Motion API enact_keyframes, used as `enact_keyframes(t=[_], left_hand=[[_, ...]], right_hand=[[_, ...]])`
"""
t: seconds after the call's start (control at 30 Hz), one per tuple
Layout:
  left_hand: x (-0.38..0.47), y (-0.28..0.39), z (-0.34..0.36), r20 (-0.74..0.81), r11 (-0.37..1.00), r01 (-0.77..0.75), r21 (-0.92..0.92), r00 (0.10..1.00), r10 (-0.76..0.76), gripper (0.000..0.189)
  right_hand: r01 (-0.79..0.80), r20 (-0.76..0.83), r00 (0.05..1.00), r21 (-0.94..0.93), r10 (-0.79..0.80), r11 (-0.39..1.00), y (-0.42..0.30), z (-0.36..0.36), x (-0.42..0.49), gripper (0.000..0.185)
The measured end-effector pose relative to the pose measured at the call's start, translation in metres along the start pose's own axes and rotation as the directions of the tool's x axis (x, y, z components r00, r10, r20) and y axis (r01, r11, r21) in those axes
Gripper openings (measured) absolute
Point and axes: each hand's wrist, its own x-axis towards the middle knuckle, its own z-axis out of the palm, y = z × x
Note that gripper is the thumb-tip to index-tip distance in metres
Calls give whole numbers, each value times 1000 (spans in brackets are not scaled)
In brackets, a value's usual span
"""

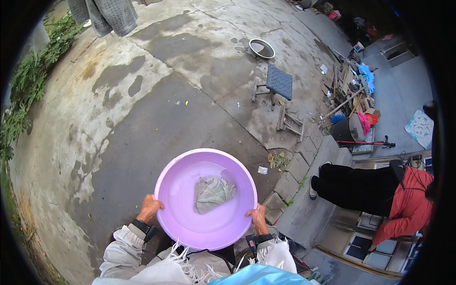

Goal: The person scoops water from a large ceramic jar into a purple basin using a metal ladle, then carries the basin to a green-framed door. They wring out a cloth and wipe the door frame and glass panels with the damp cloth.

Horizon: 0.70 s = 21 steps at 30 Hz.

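A large purple plastic basin is held level in front of my body, with shallow water inside. My left hand grips its left rim, thumb over the edge. On the opposite side my right hand clasps the rim the same way. In the water lies a crumpled wet grey-green cloth, partly submerged. The fingers of both hands are hidden beneath the basin's rim.
Beyond are a metal basin, a stool with a woven blue seat and a small wooden frame. At right, a person in a red jacket stands on a raised step, near piled scrap wood. Grey laundry hangs overhead.
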Motion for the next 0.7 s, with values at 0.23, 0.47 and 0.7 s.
enact_keyframes(t=[0.23,0.47,0.7], left_hand=[[3,58,-62,-2,987,-158,13,987,158,28],[30,107,-93,-2,978,-205,-39,979,205,23],[56,170,-102,-72,979,-205,16,976,206,18]], right_hand=[[142,-8,990,82,-142,986,-42,29,-23,29],[219,-6,976,103,-220,970,-80,56,8,26],[177,9,984,117,-179,977,-154,67,65,25]])
